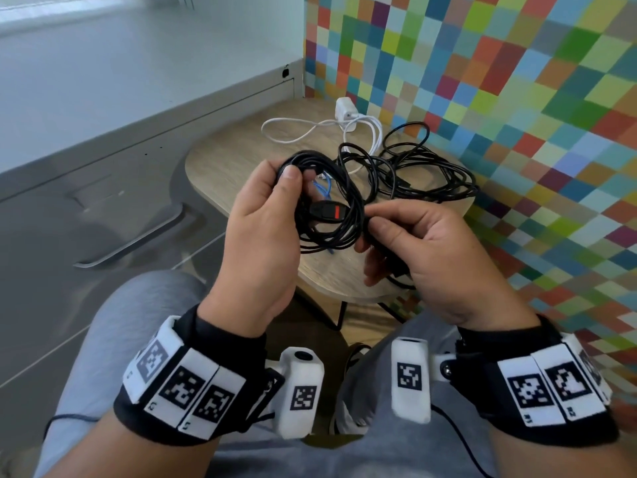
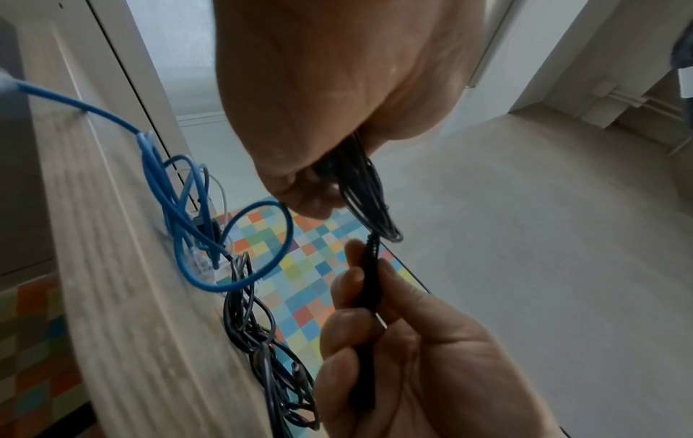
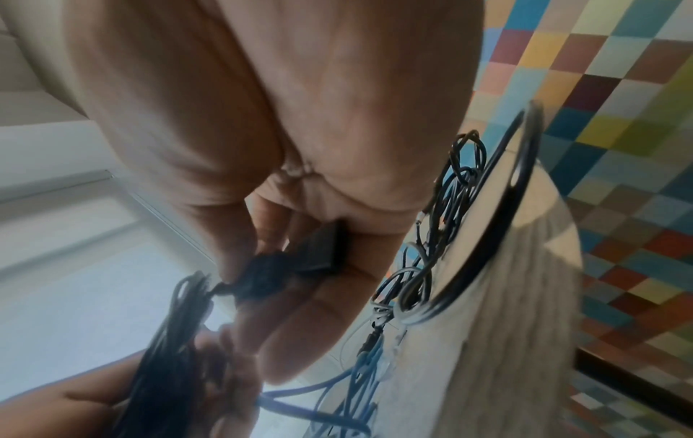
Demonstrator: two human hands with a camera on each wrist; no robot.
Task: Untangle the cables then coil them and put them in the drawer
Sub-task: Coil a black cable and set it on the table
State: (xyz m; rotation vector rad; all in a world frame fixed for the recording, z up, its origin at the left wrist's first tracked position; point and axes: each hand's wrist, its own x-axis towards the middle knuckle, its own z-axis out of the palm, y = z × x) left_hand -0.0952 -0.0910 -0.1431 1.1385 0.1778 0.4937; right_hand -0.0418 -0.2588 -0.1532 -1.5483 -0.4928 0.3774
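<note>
My left hand (image 1: 291, 186) grips a coiled black cable (image 1: 332, 219) above the small wooden table (image 1: 227, 160), thumb pressed on the top of the loops. A black plug with a red mark (image 1: 327, 212) lies across the coil. My right hand (image 1: 372, 224) pinches the coil's loose end, a black connector (image 3: 300, 257), right beside the loops. The left wrist view shows that connector (image 2: 365, 296) between the right hand's thumb and fingers. On the table lie a tangle of black cables (image 1: 417, 167), a blue cable (image 1: 324, 189) and a white charger with its cable (image 1: 344, 110).
A grey cabinet with shut drawers stands to the left; a drawer's long handle (image 1: 138, 236) is level with my left hand. A multicoloured checkered wall (image 1: 517, 98) borders the table behind and on the right. My knees sit below the table's front edge.
</note>
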